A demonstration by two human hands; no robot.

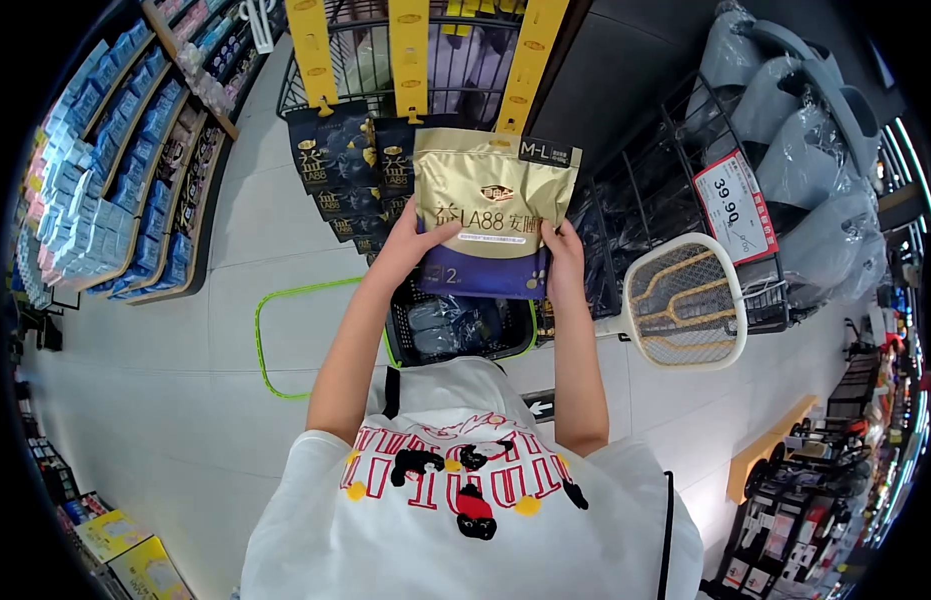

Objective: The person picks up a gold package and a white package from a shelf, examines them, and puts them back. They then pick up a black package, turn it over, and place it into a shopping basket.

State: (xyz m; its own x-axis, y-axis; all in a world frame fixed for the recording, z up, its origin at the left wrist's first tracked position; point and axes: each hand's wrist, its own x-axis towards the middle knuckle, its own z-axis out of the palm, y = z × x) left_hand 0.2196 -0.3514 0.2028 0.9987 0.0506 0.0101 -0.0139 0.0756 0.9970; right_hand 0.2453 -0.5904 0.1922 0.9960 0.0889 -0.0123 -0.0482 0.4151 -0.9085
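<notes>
A gold and purple plastic package (490, 205) marked "LA88" and "M-L" is held up in front of me, its printed face towards me. My left hand (413, 248) grips its left edge, the thumb lying across the front. At its right edge my right hand (563, 262) holds on, thumb also on the front. Just behind the package hang dark blue packets (330, 165) on yellow strips (409, 60). Below it, a black shopping basket (455, 352) with a green rim contains clear-wrapped grey items (450, 325).
A racket-shaped swatter (685, 300) and a red-edged price sign (735, 205) are at a wire rack on the right, beside plastic-wrapped grey goods (785, 130). The basket's green handle (260, 345) extends left over the tiled floor (225, 430). Shelves of blue packs (135, 130) stand far left.
</notes>
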